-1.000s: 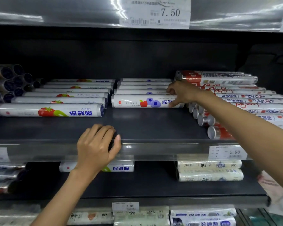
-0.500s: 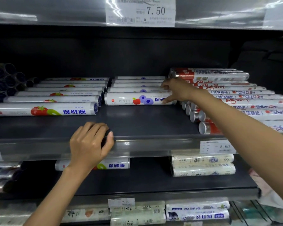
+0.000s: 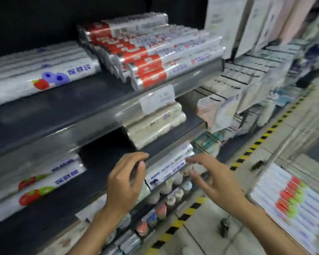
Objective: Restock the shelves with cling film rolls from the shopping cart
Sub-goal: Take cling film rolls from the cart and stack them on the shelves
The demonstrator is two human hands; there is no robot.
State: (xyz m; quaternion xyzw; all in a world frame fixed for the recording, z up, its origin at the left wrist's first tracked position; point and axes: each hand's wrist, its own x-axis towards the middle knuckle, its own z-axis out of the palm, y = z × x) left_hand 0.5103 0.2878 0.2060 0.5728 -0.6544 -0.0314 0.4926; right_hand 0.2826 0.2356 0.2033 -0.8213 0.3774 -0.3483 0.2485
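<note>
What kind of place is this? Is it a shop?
Most likely a supermarket aisle. The shelves hold rows of wrapped rolls, a price tag sits on a shelf edge, and a cart at the right carries more.

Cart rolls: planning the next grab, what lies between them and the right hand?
Head view: only pale floor and the cart's near rim lie between the right hand and the cart rolls.

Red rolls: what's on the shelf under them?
Pale beige rolls lie stacked right below the red rolls. A price tag hangs over part of the top one. Whether more lie behind them cannot be seen; it is dark there.
</note>
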